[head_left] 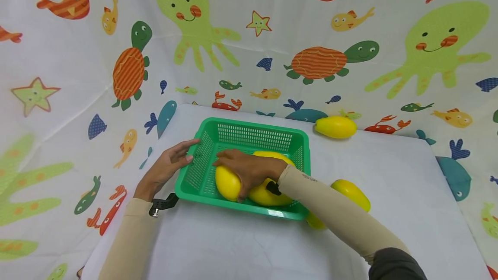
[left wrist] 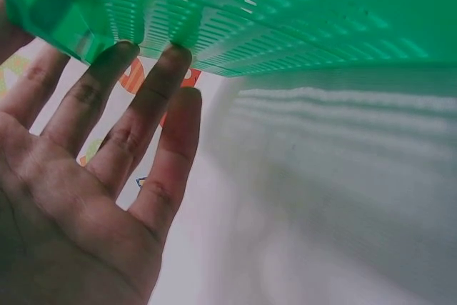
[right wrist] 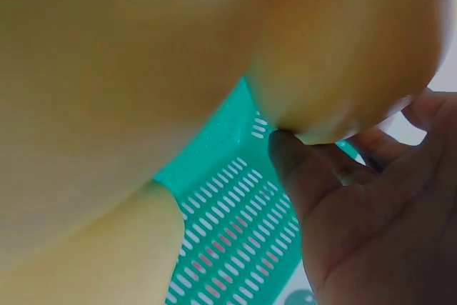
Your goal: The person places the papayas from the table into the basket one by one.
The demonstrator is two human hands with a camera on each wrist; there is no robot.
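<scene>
A green slotted plastic basket (head_left: 249, 213) stands on the white-covered table, with several yellow oblong fruits like papayas in it. My right hand (head_left: 253, 170) reaches into the basket and grips the leftmost yellow papaya (head_left: 227, 182), thumb on the near side and fingers over the far side. Another papaya (head_left: 268, 193) lies beside it, partly under my wrist, and a third (head_left: 274, 154) lies behind. In the right wrist view, the gripped papaya (right wrist: 350, 48) touches my fingertips. My left hand (head_left: 167, 165) touches the basket's left side; its fingers (left wrist: 161, 105) look nearly straight against the outer wall.
Outside the basket, one papaya (head_left: 335, 127) lies at the table's back edge. Another (head_left: 352, 193) lies to the right behind my forearm, and one more (head_left: 315, 221) shows partly by the basket's near right corner. A sea-animal printed curtain (head_left: 241, 7) hangs behind and left.
</scene>
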